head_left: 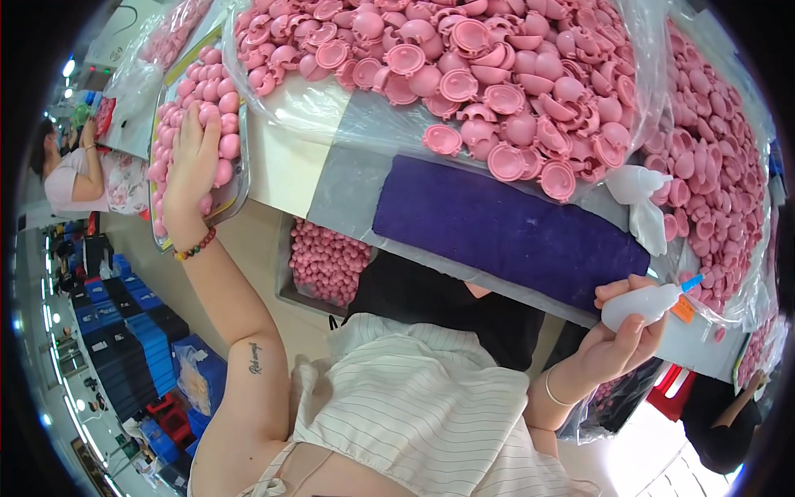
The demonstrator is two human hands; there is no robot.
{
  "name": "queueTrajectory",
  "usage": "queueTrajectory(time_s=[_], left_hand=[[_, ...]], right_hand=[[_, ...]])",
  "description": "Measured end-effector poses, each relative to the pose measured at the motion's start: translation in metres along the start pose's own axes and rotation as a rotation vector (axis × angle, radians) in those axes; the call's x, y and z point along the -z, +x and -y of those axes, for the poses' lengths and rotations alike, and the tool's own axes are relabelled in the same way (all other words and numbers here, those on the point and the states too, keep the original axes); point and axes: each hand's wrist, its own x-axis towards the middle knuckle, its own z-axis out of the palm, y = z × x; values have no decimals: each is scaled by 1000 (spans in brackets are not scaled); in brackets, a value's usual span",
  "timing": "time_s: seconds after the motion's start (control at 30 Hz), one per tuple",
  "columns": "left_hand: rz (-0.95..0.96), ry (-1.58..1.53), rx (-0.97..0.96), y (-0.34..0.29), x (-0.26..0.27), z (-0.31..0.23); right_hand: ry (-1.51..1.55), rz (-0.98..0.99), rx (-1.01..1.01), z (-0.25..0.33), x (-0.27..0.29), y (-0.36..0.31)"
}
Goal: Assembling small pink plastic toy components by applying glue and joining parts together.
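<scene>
My right hand (pixel 617 348) is wrapped round a white squeeze bottle (pixel 639 306) with a thin blue tip, held tilted over the table's right front edge. At the far left my left hand (pixel 195 157) lies with its fingers stretched out on round pink balls (pixel 229 147). Those balls fill a shallow metal tray (pixel 240 192). Whether the left fingertips grip a ball I cannot tell. Between my hands a dark purple cloth (pixel 505 228) lies along the front of the table. Behind it a large heap of pink half shells (pixel 505 98) is spread on clear plastic.
A second white squeeze bottle (pixel 636 184) rests beside the heap. More pink shells (pixel 712 182) lie on plastic at the right. Below the table stands a crate of small pink pieces (pixel 330 261). One person (pixel 83 174) sits at the far left, another (pixel 720 422) at the lower right.
</scene>
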Motion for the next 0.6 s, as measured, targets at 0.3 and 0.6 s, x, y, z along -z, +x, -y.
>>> queueTrajectory(time_s=[0.3,0.6], left_hand=[[-97,-601,-356,-34,36,-166],[121,-906,-324,-45,10,-225]], right_hand=[[2,25,-3,-1,4,-1],[-19,-59,18,1,-5,-1]])
